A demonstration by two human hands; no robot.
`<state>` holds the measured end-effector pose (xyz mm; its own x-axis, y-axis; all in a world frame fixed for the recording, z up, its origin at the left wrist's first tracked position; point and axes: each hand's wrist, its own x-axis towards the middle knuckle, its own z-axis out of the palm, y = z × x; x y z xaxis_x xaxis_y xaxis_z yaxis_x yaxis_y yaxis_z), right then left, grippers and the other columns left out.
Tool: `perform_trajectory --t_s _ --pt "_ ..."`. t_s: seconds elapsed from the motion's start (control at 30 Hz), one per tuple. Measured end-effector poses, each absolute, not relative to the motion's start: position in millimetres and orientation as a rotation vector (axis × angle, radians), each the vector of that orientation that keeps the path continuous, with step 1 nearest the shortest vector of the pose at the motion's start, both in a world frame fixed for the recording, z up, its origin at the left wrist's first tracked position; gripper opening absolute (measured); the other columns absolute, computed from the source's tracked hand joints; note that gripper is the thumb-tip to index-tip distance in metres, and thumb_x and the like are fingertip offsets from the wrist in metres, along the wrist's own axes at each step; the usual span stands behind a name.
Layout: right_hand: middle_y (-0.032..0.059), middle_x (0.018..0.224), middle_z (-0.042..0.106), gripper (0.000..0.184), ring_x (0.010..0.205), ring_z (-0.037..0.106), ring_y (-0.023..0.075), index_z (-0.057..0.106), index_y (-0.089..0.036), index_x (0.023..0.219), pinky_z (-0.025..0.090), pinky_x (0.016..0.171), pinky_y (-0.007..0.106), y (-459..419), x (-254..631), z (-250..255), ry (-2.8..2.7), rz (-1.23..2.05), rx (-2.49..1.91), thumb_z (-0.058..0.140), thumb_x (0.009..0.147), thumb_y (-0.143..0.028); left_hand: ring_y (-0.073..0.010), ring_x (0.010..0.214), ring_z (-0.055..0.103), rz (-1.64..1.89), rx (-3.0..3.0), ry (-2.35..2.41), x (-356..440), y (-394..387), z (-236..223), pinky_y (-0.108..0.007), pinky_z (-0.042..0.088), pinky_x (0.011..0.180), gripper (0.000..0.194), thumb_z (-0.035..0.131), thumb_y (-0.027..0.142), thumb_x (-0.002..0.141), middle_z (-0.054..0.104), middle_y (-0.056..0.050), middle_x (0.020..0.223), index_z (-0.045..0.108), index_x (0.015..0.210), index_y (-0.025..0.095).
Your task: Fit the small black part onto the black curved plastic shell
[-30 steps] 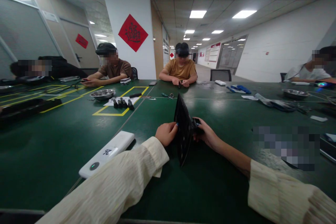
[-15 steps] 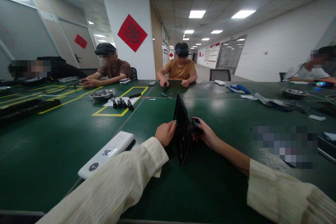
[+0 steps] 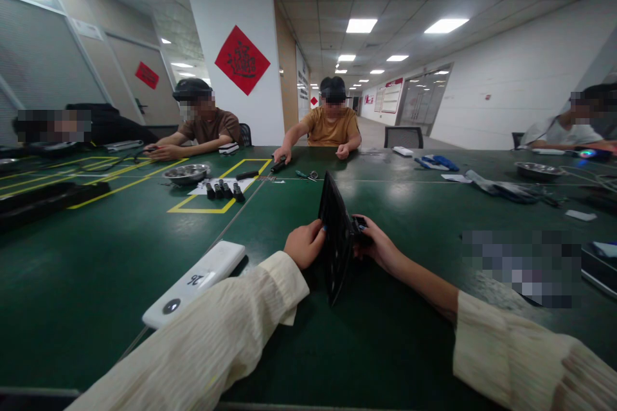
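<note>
A thin black panel [image 3: 335, 247] stands upright on edge in front of me, its wide face turned mostly sideways. My left hand [image 3: 304, 244] is closed against its left side, with the thumb and fingertips at the surface and a small blue spot by them. On the other side, my right hand [image 3: 378, 245] grips a small black block [image 3: 359, 226] set against the panel's back. The panel partly hides the block, so I cannot tell whether the two are joined. Near my left forearm lies a white device marked 26 [image 3: 195, 282].
Several black cylindrical parts [image 3: 224, 191] stand by a metal bowl [image 3: 187, 173] on the green table [image 3: 270, 231]. Across from me a person [image 3: 332, 125] holds a dark tool [image 3: 278, 164]. Gloves [image 3: 501, 187] and a second bowl [image 3: 538, 171] lie at the right.
My left thumb has shifted slightly lower on the panel; the panel and my right hand stay put. The person opposite has moved the dark tool toward the left of the view.
</note>
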<state>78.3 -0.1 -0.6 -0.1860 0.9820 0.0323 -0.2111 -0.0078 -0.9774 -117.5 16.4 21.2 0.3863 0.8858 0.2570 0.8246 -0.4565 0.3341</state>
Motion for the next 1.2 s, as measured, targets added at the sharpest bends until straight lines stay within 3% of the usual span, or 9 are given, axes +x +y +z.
perform_trajectory --t_s 0.2,0.33,0.53,0.83,1.2 --pt "-0.0025 0.06 0.058 0.046 0.044 0.055 0.0147 0.037 -0.022 0.116 0.037 0.038 0.024 2.7 78.3 -2.3 -1.184 1.424 -0.975 0.045 0.072 -0.03 -0.0204 0.088 0.062 0.591 2.464 1.538 -117.7 15.5 21.4 -0.028 0.041 0.072 0.038 0.021 0.034 0.091 0.066 -0.007 0.09 0.055 0.098 0.019" --pt "-0.0022 0.059 0.058 0.048 0.045 0.056 0.0152 0.036 -0.021 0.119 0.038 0.039 0.023 3.1 78.7 -3.2 -1.191 1.427 -0.967 0.044 0.072 -0.03 -0.0195 0.085 0.062 0.611 2.461 1.52 -117.5 17.2 20.3 -0.027 0.04 0.07 0.043 0.016 0.037 0.092 0.066 -0.007 0.088 0.055 0.095 0.02" --pt "-0.0031 0.058 0.057 0.048 0.043 0.055 0.0148 0.037 -0.021 0.116 0.036 0.038 0.023 2.5 77.5 -2.1 -1.18 1.43 -0.962 0.046 0.07 -0.032 -0.0196 0.082 0.062 0.514 2.468 1.591 -116.5 14.5 24.1 -0.026 0.039 0.068 0.037 0.021 0.035 0.092 0.066 -0.006 0.085 0.055 0.093 0.02" --pt "-0.0037 0.059 0.057 0.046 0.044 0.056 0.0151 0.037 -0.022 0.116 0.036 0.038 0.024 2.7 78.4 -2.9 -1.189 1.429 -0.95 0.046 0.072 -0.033 -0.0193 0.085 0.062 0.56 2.428 1.547 -117.7 16.3 21.4 -0.027 0.041 0.072 0.043 0.016 0.037 0.092 0.067 -0.006 0.09 0.054 0.104 0.021" --pt "-0.003 0.06 0.057 0.048 0.044 0.056 0.0151 0.035 -0.022 0.119 0.038 0.039 0.023 5.8 79.5 -6.5 -1.196 1.428 -0.957 0.043 0.071 -0.028 -0.0209 0.094 0.061 0.545 2.417 1.6 -117.4 16.1 19.0 -0.029 0.042 0.078 0.04 0.024 0.034 0.09 0.066 -0.007 0.1 0.052 0.116 0.021"
